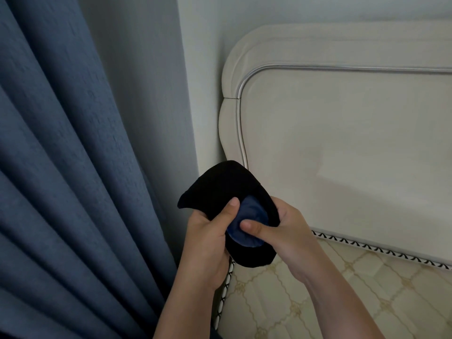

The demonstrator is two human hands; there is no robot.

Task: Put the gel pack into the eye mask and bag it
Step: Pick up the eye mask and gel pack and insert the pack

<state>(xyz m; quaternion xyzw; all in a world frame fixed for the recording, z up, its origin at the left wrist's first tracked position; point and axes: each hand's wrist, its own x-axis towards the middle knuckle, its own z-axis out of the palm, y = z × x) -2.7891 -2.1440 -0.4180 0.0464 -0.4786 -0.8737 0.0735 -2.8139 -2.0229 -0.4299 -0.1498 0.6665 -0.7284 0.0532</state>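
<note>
Your left hand (208,238) grips the black eye mask (225,187) by its edge, with the thumb on top. Your right hand (286,228) pinches the blue gel pack (253,212), which sits half inside the mask's opening. You hold both above the corner of a patterned mattress (342,294), near a cream padded headboard (342,130), a blue curtain (61,167) and a pale wall (195,45).

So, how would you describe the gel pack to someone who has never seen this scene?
Start at the cream headboard and go to its lower left corner, beside the blue curtain, where the left hand and right hand hold a black eye mask. The gel pack is the rounded blue piece showing in the mask's opening, under the right thumb; nothing else between the hands is blue.
</note>
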